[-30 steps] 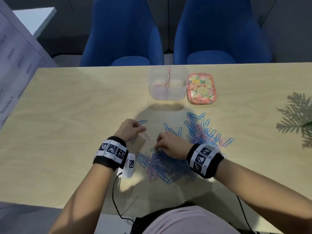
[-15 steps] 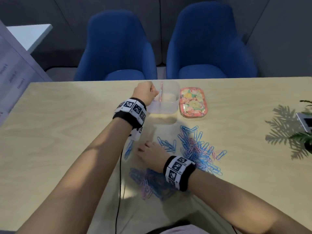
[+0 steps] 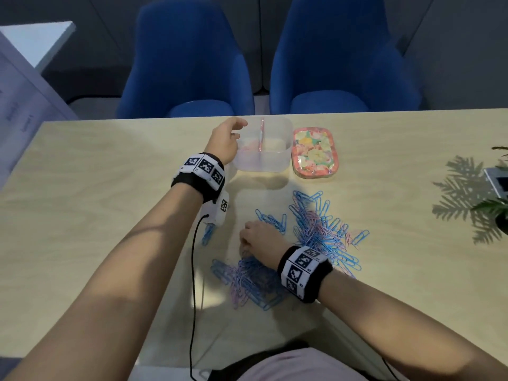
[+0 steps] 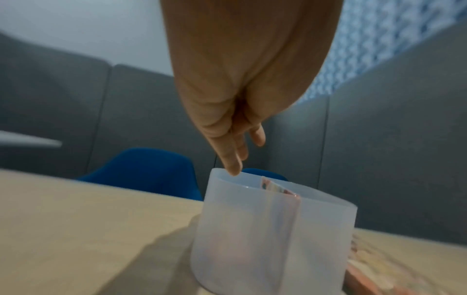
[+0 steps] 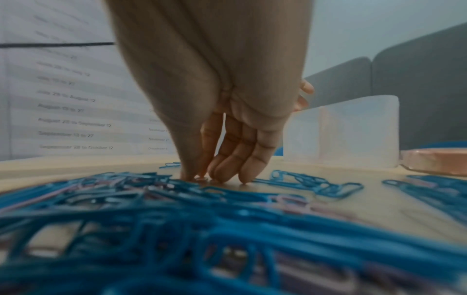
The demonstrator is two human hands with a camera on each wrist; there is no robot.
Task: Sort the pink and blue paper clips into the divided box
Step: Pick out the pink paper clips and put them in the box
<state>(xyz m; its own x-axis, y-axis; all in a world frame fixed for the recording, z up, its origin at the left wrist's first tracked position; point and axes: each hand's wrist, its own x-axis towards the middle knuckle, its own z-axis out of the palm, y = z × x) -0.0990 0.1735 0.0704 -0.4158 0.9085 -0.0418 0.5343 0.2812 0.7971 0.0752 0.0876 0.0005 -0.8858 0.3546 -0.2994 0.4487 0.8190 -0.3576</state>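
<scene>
A translucent divided box [image 3: 261,160] with a pink divider [image 3: 261,133] stands at the table's far side. My left hand [image 3: 228,138] hovers at its left rim. In the left wrist view its fingers [image 4: 235,159] hang straight down over the box [image 4: 252,239] and hold nothing. Mixed pink and blue paper clips lie in a right pile [image 3: 321,229] and a near pile [image 3: 247,281], with a few blue ones [image 3: 272,220] between. My right hand [image 3: 253,237] rests on the table between the piles. Its fingertips [image 5: 245,175] touch the table at the edge of the clips [image 5: 151,199].
A floral lid [image 3: 314,152] lies right of the box. Two blue chairs [image 3: 187,78] stand behind the table. A plant [image 3: 494,210] and a flat device [image 3: 497,182] sit at the right edge. A printed board [image 3: 16,119] leans at the left. A black cable [image 3: 193,270] hangs from my left wrist.
My left hand has gone from the clips on the table up to the box's left rim, and its fingers have straightened. The right hand has stayed by the near pile.
</scene>
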